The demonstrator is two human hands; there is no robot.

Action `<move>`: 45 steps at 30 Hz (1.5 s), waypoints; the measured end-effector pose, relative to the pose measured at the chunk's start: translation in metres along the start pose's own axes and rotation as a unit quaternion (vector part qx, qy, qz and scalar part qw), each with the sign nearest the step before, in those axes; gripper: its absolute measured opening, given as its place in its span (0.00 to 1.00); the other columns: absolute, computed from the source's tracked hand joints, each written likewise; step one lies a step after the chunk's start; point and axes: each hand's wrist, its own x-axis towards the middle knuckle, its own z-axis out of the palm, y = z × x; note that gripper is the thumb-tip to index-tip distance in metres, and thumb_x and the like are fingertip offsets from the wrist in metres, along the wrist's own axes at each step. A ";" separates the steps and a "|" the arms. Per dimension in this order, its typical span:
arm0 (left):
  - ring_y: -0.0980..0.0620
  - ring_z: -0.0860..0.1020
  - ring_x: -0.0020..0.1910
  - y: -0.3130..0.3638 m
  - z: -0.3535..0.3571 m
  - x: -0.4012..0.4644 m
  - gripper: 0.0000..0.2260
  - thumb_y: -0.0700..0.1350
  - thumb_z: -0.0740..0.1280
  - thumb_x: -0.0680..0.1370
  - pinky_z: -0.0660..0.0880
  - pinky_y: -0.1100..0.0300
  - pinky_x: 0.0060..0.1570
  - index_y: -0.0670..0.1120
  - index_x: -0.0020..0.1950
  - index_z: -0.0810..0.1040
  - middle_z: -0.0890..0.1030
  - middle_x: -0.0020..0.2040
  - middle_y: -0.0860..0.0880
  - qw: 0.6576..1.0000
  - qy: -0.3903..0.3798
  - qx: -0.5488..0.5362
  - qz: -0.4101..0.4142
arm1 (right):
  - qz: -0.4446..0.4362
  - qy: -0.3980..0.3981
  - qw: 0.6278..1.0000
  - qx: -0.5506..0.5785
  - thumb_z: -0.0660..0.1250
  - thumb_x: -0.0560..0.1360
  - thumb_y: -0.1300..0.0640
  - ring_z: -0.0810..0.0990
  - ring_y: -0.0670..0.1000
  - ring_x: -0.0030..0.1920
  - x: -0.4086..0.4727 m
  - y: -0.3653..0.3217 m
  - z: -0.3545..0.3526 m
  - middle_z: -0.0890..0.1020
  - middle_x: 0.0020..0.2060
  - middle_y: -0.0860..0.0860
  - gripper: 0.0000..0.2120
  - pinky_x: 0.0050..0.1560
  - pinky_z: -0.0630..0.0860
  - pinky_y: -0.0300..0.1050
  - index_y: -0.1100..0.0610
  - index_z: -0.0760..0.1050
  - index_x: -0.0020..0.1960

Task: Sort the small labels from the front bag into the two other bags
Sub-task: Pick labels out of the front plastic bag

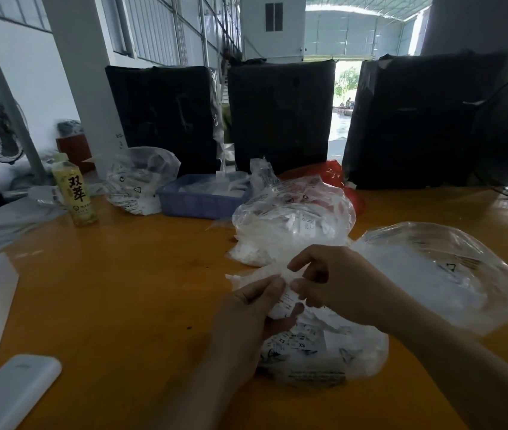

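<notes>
1. Warehouse hall with a big open door at the far end; three black wrapped bales (280,116) stand along the far edge of an orange bench (116,290).
2. Front bag (324,352), clear plastic, lies nearest, under the hands. Loose white labels (290,344) show through it, some printed "XS". It looks well filled, so much is left to sort.
3. Left hand (246,315) and right hand (333,283) are together above its mouth, fingertips pinching the same small white label (285,301) (print too blurred to read).
4. Middle bag (293,228), just beyond, bulges with white labels: a good share is already sorted, by my reading.
5. Right bag (451,268) lies open and holds a flatter white layer (count not readable).
6. Judgement: mid-task; the held label is not yet dropped in either bag.
</notes>
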 end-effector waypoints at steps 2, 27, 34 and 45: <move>0.43 0.88 0.53 0.000 0.001 0.001 0.21 0.54 0.76 0.72 0.83 0.59 0.38 0.50 0.63 0.84 0.88 0.56 0.47 1.000 0.007 -0.021 0.000 | 0.008 0.049 0.999 0.011 0.73 0.77 0.53 0.84 0.40 0.36 0.012 0.001 -0.006 0.85 0.37 0.40 0.09 0.40 0.84 0.40 0.45 0.77 0.54; 0.51 0.85 0.43 -0.010 0.005 -0.001 0.14 0.44 0.64 0.86 0.81 0.59 0.42 0.53 0.47 0.88 0.88 0.47 0.48 0.984 0.029 0.164 0.058 | 0.274 -0.103 0.839 -0.459 0.69 0.80 0.50 0.80 0.45 0.38 0.000 0.055 -0.091 0.84 0.39 0.46 0.09 0.47 0.78 0.37 0.52 0.85 0.52; 0.50 0.85 0.44 -0.012 0.003 0.000 0.15 0.44 0.64 0.86 0.80 0.56 0.44 0.54 0.46 0.88 0.88 0.48 0.46 0.986 0.022 0.154 0.055 | 0.249 -0.123 0.845 -0.457 0.68 0.79 0.43 0.80 0.50 0.60 0.005 0.052 -0.080 0.82 0.58 0.48 0.19 0.64 0.75 0.45 0.52 0.79 0.66; 0.49 0.85 0.45 -0.016 0.007 -0.002 0.11 0.45 0.65 0.85 0.80 0.59 0.45 0.46 0.52 0.86 0.88 0.48 0.45 0.988 0.002 0.145 0.048 | 0.253 -0.017 0.889 -0.381 0.71 0.79 0.50 0.82 0.51 0.45 0.007 0.067 -0.101 0.81 0.40 0.49 0.11 0.45 0.78 0.44 0.58 0.82 0.49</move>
